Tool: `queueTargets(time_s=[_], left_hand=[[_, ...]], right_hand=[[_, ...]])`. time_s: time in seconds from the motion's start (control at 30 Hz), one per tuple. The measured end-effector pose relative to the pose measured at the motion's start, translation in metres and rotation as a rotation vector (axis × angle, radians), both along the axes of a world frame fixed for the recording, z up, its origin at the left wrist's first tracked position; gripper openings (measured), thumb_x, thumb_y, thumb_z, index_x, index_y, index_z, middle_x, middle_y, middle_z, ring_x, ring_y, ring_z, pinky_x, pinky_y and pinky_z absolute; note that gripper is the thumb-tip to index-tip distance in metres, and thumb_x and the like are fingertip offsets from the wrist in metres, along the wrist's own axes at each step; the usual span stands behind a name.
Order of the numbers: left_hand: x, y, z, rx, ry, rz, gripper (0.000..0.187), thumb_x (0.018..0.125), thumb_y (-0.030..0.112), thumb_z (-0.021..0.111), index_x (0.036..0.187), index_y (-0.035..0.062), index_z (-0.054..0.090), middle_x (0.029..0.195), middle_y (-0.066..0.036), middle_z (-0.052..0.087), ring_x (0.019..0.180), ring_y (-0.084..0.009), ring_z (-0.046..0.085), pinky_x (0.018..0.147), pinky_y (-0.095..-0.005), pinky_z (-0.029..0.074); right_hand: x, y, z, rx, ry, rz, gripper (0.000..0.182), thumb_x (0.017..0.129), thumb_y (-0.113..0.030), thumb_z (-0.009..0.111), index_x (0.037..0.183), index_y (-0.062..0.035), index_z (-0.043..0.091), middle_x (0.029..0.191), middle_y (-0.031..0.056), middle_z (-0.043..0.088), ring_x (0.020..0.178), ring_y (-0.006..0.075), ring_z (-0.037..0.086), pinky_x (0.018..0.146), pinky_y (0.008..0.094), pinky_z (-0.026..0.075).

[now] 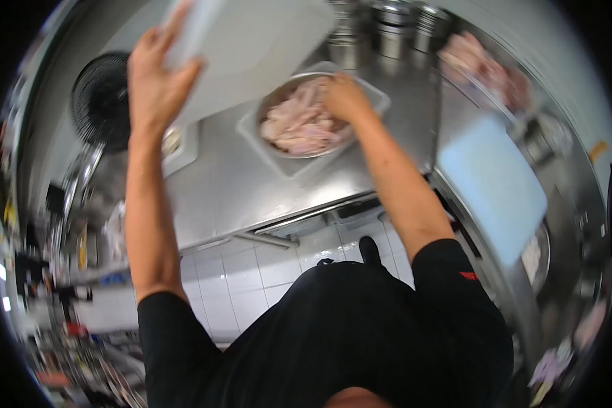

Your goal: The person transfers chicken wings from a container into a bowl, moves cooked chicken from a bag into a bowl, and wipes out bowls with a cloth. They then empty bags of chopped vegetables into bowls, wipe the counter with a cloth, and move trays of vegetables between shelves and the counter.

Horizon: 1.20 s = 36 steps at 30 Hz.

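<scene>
Raw, pale pink chicken pieces (299,122) fill a round metal bowl (302,156). The bowl rests in a white plastic tray (279,165) on the steel counter. My right hand (347,97) is at the bowl's far right side, over the rim, its fingers curled down against the chicken. Whether those fingers grip the rim or a piece is hidden. Raised at the upper left, my left hand (162,78) grips the edge of a large, tilted white plastic tub (258,51), thumb apart from the fingers. The tub's far end leaves the view, and motion blurs the hand.
Metal canisters (391,30) stand behind the bowl. On the right are more raw meat (486,71) and a light-blue cutting board (493,183). A black fan (102,102) and another white tray (183,153) are on the left. The steel counter's front edge (272,221) runs before me.
</scene>
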State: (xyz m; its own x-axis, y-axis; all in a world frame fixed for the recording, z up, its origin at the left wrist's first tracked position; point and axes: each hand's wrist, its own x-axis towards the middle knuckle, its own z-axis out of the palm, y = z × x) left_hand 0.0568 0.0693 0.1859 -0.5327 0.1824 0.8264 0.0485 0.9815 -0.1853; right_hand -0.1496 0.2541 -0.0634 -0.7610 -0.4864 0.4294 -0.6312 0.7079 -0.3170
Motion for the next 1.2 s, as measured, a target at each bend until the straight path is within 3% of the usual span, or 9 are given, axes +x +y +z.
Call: queueTargets(time_s=[0.1, 0.37, 0.4, 0.47, 0.53, 0.7, 0.93, 1.0, 1.2], left_hand=[[-0.013, -0.018, -0.024, 1.013, -0.196, -0.339, 0.061, 0.080, 0.020, 0.061, 0.137, 0.0052, 0.045, 0.122, -0.010, 0.058, 0.115, -0.0215, 0.053, 0.097, -0.0358, 0.039], [-0.081, 0.092, -0.119, 1.793, -0.720, -0.589, 0.054, 0.087, 0.043, 0.058, 0.128, 0.0085, 0.050, 0.125, -0.013, 0.053, 0.108, -0.0267, 0.055, 0.089, -0.0366, 0.044], [-0.075, 0.141, -0.132, 1.686, -0.862, -0.535, 0.057, 0.088, 0.049, 0.055, 0.128, 0.0079, 0.049, 0.127, -0.012, 0.051, 0.112, -0.0245, 0.051, 0.095, -0.0400, 0.041], [-0.065, 0.211, -0.144, 1.177, -1.015, -0.422, 0.061, 0.094, 0.054, 0.044, 0.134, 0.0088, 0.047, 0.112, -0.006, 0.061, 0.103, -0.0211, 0.056, 0.088, -0.0366, 0.045], [-0.071, 0.249, -0.164, 1.102, -1.238, -1.057, 0.060, 0.093, 0.052, 0.048, 0.140, 0.0148, 0.045, 0.136, -0.008, 0.050, 0.125, -0.0224, 0.045, 0.100, -0.0332, 0.037], [-0.082, 0.201, -0.206, 0.613, -0.675, -0.302, 0.050, 0.084, 0.035, 0.065, 0.128, 0.0131, 0.057, 0.136, -0.018, 0.048, 0.129, -0.0307, 0.043, 0.106, -0.0382, 0.034], [-0.053, 0.090, -0.249, 0.710, -0.378, 0.286, 0.050, 0.085, 0.036, 0.064, 0.126, 0.0078, 0.058, 0.131, -0.025, 0.050, 0.123, -0.0365, 0.047, 0.103, -0.0402, 0.037], [-0.035, 0.064, -0.251, 0.697, -0.299, 0.409, 0.054, 0.085, 0.038, 0.064, 0.127, 0.0041, 0.056, 0.131, -0.025, 0.049, 0.123, -0.0369, 0.047, 0.103, -0.0404, 0.037], [-0.018, 0.004, -0.305, 0.934, -0.297, 0.499, 0.058, 0.088, 0.033, 0.061, 0.132, -0.0030, 0.047, 0.130, -0.026, 0.049, 0.121, -0.0389, 0.048, 0.103, -0.0412, 0.036]], right_hand=[[0.023, 0.040, 0.031, -0.352, -0.060, 0.020, 0.062, 0.086, -0.039, 0.058, 0.124, 0.0090, 0.048, 0.126, 0.0258, 0.053, 0.119, 0.0390, 0.048, 0.105, 0.0433, 0.034], [0.025, 0.300, 0.062, -0.311, -0.286, -0.399, 0.047, 0.088, -0.035, 0.060, 0.118, 0.0001, 0.054, 0.105, 0.0241, 0.063, 0.083, 0.0367, 0.063, 0.076, 0.0460, 0.049], [-0.002, 0.371, 0.001, -0.383, 0.302, -0.459, 0.041, 0.090, -0.028, 0.058, 0.120, -0.0018, 0.054, 0.095, 0.0192, 0.066, 0.071, 0.0300, 0.064, 0.064, 0.0423, 0.050], [0.062, 0.484, 0.006, -0.476, -0.009, -0.645, 0.042, 0.090, -0.023, 0.056, 0.126, -0.0024, 0.049, 0.104, 0.0180, 0.062, 0.081, 0.0277, 0.061, 0.072, 0.0396, 0.048], [0.148, 0.589, -0.005, -0.642, -0.134, -0.846, 0.044, 0.091, -0.017, 0.053, 0.132, -0.0030, 0.045, 0.113, 0.0169, 0.058, 0.091, 0.0253, 0.058, 0.079, 0.0369, 0.047], [0.378, 0.883, -0.127, -0.498, -0.089, -1.089, 0.051, 0.090, -0.006, 0.050, 0.139, 0.0027, 0.037, 0.128, 0.0171, 0.053, 0.109, 0.0240, 0.054, 0.093, 0.0332, 0.043], [0.378, 0.917, -0.174, -0.400, -0.660, -1.824, 0.060, 0.086, -0.026, 0.058, 0.131, 0.0102, 0.041, 0.128, 0.0291, 0.051, 0.115, 0.0357, 0.053, 0.098, 0.0411, 0.041], [0.311, 0.857, -0.114, 0.101, -0.376, -1.596, 0.061, 0.090, -0.032, 0.056, 0.132, 0.0091, 0.041, 0.133, 0.0285, 0.046, 0.122, 0.0378, 0.048, 0.103, 0.0406, 0.036], [-0.013, 0.543, 0.028, -0.190, -0.142, -0.652, 0.047, 0.096, -0.031, 0.049, 0.133, -0.0014, 0.048, 0.133, 0.0212, 0.050, 0.120, 0.0352, 0.050, 0.101, 0.0362, 0.037]])
